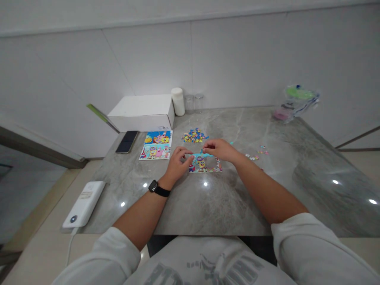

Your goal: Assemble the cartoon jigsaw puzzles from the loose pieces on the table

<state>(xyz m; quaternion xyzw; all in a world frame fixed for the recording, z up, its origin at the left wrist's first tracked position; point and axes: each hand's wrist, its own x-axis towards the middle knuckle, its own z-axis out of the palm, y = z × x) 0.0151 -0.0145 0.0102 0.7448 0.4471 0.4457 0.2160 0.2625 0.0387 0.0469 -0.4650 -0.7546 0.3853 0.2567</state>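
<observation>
A partly assembled jigsaw puzzle [202, 163] with cartoon figures lies on the table in front of me, with bare table showing through a gap at its right. My left hand [179, 161] rests at the puzzle's left edge, thumb and fingers apart, the thumb touching the edge. Over the puzzle's upper edge, my right hand [218, 149] pinches a small bluish puzzle piece [201, 151] between thumb and forefinger. Beyond both hands is a heap of loose puzzle pieces [194, 135]. To the left lies a printed picture sheet [156, 145] with similar cartoon figures.
More loose pieces [252, 157] are scattered right of my right hand. A phone [127, 142], a white box [142, 111], a white bottle [178, 102] and two glasses [198, 103] stand or lie farther back. A power bank [84, 204] sits front left; a plastic bag [297, 103] back right.
</observation>
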